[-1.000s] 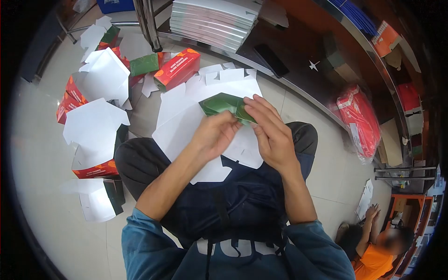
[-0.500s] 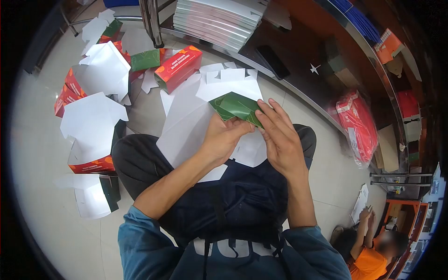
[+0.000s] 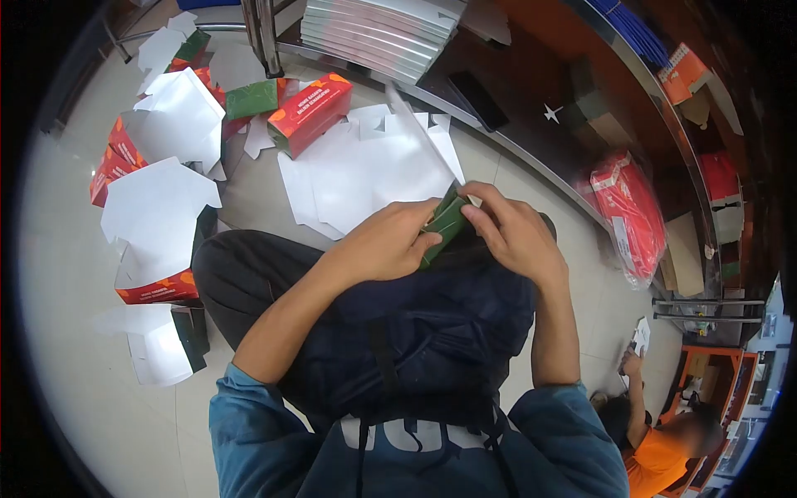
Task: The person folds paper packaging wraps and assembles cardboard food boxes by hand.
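Observation:
Above my lap, a partly folded green cardboard box (image 3: 448, 226) is between my two hands. My left hand (image 3: 388, 241) grips its green side, thumb in front and fingers behind. At its upper right edge, my right hand (image 3: 516, 236) pinches it with thumb and fingers. A white panel (image 3: 425, 137) of this box rises from the green part, seen almost edge-on. Beyond my hands, flat white box blanks (image 3: 357, 170) lie on the floor.
Red and green folded boxes (image 3: 311, 112) and open ones (image 3: 158, 220) lie on the left. A stack of flat sheets (image 3: 374, 37) and a black phone (image 3: 477, 100) rest on the shelf. Right are a plastic-wrapped red pack (image 3: 627, 216) and a person in orange (image 3: 660, 461) holding white card.
The green box has turned steeply and come down toward my lap, its white panel swinging up edge-on. Both hands have shifted with it. The other person's arm and card have moved.

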`<state>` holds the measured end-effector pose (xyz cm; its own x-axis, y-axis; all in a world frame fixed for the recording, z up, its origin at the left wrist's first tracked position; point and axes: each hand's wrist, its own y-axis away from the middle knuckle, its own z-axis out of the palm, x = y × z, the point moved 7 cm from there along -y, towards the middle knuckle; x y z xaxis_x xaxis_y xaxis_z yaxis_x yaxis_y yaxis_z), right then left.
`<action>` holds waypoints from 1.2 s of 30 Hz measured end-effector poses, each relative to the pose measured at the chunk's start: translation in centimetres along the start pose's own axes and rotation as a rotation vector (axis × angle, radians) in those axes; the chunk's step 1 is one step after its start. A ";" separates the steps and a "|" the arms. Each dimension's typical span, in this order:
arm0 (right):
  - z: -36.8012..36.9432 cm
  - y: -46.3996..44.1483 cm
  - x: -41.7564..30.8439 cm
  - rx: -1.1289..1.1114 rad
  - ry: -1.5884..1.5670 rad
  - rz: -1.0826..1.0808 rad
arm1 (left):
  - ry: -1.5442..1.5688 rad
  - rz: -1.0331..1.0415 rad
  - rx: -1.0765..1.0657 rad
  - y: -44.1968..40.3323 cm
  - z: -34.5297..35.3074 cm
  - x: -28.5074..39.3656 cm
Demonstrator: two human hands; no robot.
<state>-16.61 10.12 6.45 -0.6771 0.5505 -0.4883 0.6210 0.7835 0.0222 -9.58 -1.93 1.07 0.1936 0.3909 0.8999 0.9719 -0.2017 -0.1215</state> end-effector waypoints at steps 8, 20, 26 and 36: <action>2.7 0.0 2.0 -0.006 0.007 -0.108 | 0.183 -0.092 -0.166 -0.3 2.1 -2.7; 5.5 0.3 7.4 0.470 -0.680 0.282 | -0.214 -0.193 0.354 -0.1 -4.4 -4.7; 4.2 -1.2 2.0 0.285 -0.158 0.058 | -0.289 -0.080 0.413 0.3 -4.1 -3.0; 5.6 -2.2 1.2 -0.031 -0.419 -0.165 | -0.479 0.375 0.616 2.0 -6.3 0.6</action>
<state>-16.54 7.41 0.92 -0.5443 0.2581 -0.7982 0.5012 0.8631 -0.0627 -8.34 -7.72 4.04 0.4165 0.7604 0.4984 0.7054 0.0755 -0.7048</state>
